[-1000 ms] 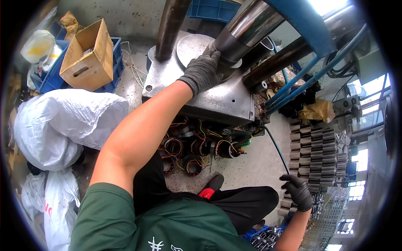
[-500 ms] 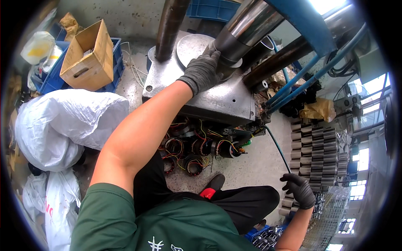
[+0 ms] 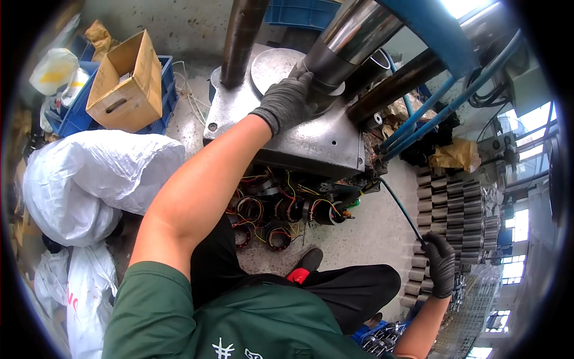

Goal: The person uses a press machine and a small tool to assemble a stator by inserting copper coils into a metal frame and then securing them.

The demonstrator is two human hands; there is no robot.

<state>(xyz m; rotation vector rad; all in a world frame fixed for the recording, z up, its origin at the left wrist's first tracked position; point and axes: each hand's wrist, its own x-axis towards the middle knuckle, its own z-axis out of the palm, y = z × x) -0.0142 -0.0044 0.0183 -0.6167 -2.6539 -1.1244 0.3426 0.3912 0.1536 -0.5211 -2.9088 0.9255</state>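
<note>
In a dark grey glove, my left hand [image 3: 286,103] reaches over a grey metal press bed [image 3: 287,143]. Its bent fingers lie against a dark metal cylinder [image 3: 327,67] at the lower end of a shiny press ram [image 3: 362,30]; part of the grip is hidden. At right, my right hand [image 3: 439,263], gloved in black, closes round the upper end of a thin dark lever [image 3: 399,206]. This lever rises from the press's lower right side. A round metal plate [image 3: 272,69] lies on the bed, left of the cylinder.
Wound stators with coloured wires [image 3: 278,236] lie below the press, near my feet. Stacked metal cylinders [image 3: 442,209] stand at right. White sacks [image 3: 89,179] and a cardboard box [image 3: 125,84] on blue crates are at left. Steel columns [image 3: 242,45] and blue hoses [image 3: 454,107] flank the ram.
My right hand has moved slightly right; its fingers, loosely bent beside the lever's end before, are now wrapped round it. The lever's end has shifted a little right. My left hand stays put.
</note>
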